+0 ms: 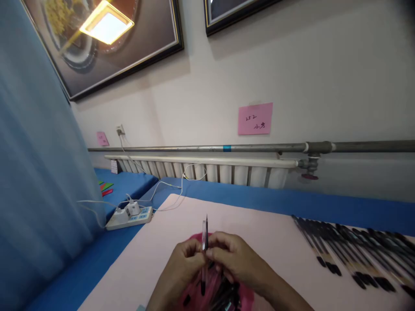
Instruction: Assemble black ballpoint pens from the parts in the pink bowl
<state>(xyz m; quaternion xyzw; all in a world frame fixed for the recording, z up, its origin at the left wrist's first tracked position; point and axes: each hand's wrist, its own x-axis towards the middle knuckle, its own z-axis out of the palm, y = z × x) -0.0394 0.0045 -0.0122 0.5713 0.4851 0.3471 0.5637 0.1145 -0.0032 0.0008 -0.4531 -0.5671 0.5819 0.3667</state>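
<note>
Both my hands meet low in the middle of the view. My left hand [181, 268] and my right hand [235, 259] pinch one clear pen [204, 235] between their fingertips, holding it upright with its dark tip pointing up. Directly under my hands lies a pink bag or tray [212, 298] filled with several dark pens. The hands hover just above it, over a pale pink mat [259, 233].
A long row of several black pens [353, 250] lies on the mat at the right. A white power strip [129, 216] with plugged chargers and cables sits on the blue table cover at the left. A radiator [207, 170] and pipe run along the wall behind.
</note>
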